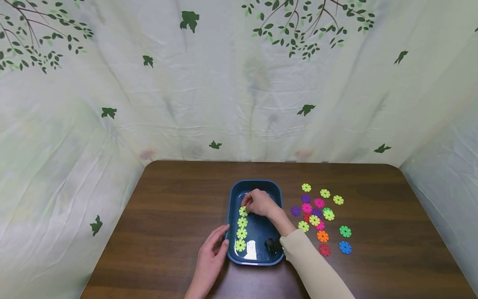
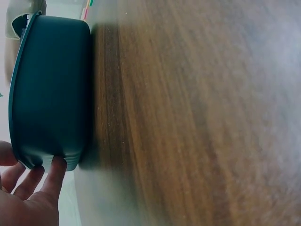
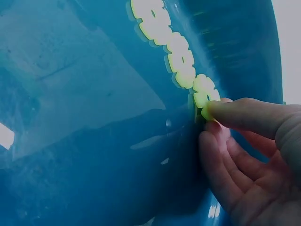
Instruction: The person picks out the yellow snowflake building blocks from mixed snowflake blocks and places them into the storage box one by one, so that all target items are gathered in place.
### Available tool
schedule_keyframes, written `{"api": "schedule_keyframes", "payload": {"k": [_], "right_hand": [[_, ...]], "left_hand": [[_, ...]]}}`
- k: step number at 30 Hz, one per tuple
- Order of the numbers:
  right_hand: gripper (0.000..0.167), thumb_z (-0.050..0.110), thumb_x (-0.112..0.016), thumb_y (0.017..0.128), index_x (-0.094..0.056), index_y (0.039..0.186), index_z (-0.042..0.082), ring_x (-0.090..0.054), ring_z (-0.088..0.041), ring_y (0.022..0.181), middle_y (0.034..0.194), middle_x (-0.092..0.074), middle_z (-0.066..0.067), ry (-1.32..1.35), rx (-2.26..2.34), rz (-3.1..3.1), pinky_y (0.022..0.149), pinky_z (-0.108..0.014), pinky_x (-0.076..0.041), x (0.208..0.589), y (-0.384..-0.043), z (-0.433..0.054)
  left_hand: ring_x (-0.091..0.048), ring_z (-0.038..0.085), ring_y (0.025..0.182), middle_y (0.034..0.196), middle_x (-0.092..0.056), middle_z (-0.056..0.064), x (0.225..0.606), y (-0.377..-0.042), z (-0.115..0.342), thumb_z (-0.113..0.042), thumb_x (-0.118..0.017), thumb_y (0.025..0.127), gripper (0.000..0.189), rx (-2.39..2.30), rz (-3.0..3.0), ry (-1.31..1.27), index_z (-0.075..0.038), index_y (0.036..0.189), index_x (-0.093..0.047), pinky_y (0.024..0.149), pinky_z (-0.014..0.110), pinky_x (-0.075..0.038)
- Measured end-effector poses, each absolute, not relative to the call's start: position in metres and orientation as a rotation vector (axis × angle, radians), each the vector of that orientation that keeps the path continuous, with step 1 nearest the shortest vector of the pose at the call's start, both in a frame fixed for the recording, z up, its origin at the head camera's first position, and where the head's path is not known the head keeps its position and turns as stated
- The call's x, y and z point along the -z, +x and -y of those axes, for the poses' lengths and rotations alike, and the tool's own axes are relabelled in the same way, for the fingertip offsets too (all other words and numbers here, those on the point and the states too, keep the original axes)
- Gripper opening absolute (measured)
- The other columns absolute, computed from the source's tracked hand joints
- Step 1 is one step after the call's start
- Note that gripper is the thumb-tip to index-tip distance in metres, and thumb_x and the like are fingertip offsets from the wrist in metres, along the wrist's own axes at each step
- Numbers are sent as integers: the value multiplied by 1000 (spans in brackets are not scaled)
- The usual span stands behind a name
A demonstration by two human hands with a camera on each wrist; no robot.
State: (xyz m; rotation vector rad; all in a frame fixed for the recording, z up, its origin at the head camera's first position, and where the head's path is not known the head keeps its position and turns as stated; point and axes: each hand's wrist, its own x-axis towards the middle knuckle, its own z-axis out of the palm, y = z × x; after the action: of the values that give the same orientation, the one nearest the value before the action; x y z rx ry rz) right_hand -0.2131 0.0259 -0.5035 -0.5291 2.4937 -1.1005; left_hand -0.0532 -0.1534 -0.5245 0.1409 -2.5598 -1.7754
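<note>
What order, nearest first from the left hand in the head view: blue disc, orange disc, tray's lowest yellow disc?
From the left hand:
1. Lowest yellow disc: in the tray, left side.
2. Orange disc: right of the tray.
3. Blue disc: farther right, slightly lower.

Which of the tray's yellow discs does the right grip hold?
The disc at the row's far end: the right grip pinches it; the other three lie untouched.

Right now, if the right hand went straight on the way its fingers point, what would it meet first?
Beyond the yellow-green disc it pinches, the right hand would probably meet the left wall of the blue tray, though depth is unclear.
</note>
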Motion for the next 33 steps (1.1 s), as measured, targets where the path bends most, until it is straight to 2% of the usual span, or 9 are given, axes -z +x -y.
{"api": "schedule_keyframes", "payload": {"k": [6,17,26,33], "right_hand": [[12,1,-67,88,-75,89,10,-55,-17,71,79,-62,2,-534,1088,-2515,62,-29,-47,504,-211,-23],[10,1,-67,89,-74,89,8,-56,-18,72,80,-62,1,-511,1104,-2511,64,-30,-48,505,-211,-22],[10,5,-66,91,-74,97,7,-58,-18,74,85,-64,0,-496,1152,-2473,69,-30,-51,505,-211,-25],[11,4,-66,91,-74,98,5,-58,-17,73,86,-65,0,-541,1207,-2444,67,-30,-50,500,-211,-27]], "left_hand": [[-59,23,116,136,-55,1,525,-52,153,-6,-61,97,39,1769,2546,146,-16,135,-61,87,31,-55],[-58,24,115,137,-54,2,526,-53,153,-8,-61,97,39,1755,2578,177,-18,135,-60,87,32,-55],[-58,24,115,136,-54,2,526,-53,152,-6,-61,97,40,1768,2559,160,-17,135,-61,87,31,-54],[-58,24,116,137,-54,2,527,-53,152,-6,-61,97,40,1758,2565,157,-17,135,-60,87,32,-55]]}}
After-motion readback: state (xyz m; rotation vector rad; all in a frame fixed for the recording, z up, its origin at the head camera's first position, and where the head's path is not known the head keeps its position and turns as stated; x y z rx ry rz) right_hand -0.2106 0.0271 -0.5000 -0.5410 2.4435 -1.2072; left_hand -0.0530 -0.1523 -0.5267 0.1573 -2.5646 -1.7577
